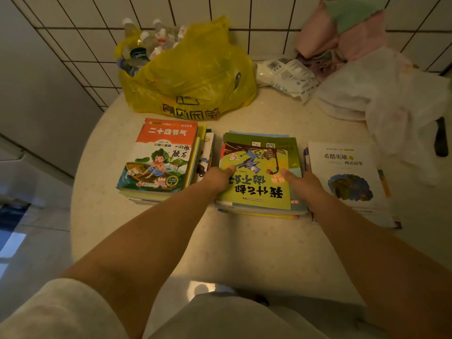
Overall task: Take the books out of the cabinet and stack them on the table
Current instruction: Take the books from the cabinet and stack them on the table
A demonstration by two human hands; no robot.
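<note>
Setting was a home, likely a dining corner. A round cream stone-look table (244,241) stood against a white square-tiled wall with dark grout (269,20). At 11 o'clock sat a yellow plastic shopping bag (195,77) beside clear plastic water bottles (137,52); at 1 o'clock, folded pink and green cloth (347,33). Children's picture books (159,157) lay in stacks at centre.

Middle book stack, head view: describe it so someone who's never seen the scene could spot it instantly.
On the round pale table, three book stacks sit in a row in front of a yellow plastic bag. The middle stack is the one gripped by the left hand and right hand. Its top cover is green with a blue donkey, unlike the orange-topped left stack and white-covered right stack.
</note>
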